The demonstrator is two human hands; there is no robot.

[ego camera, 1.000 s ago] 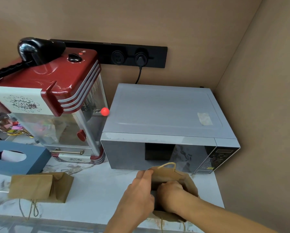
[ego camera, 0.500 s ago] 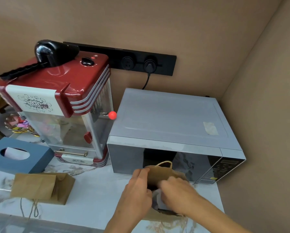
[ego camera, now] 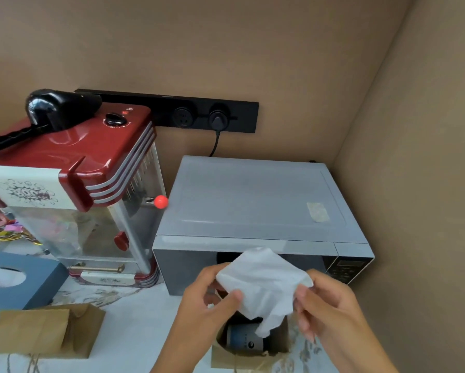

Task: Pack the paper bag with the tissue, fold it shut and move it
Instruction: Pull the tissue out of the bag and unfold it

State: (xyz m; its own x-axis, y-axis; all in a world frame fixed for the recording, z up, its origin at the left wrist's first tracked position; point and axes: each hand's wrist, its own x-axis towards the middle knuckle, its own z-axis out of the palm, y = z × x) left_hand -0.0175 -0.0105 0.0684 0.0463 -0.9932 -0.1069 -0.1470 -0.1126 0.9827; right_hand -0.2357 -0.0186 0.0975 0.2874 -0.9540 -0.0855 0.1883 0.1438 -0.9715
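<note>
While both our hands, left [ego camera: 209,297] and right [ego camera: 325,305], pinch the tissue [ego camera: 263,284] above the open bag [ego camera: 252,354], we judge packing comes next: lower it in.

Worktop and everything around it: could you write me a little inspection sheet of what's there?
Surface: marble-look counter, lightly crowded.
Job's things: white tissue held above the open paper bag; a dark cup inside.
Clutter: second paper bag lying flat, blue tissue box, red popcorn machine, microwave.
Grippers: left hand and right hand both pinch the tissue.
Cables: one black cord plugged into the wall socket strip.
Surroundings: plain brown walls.
</note>
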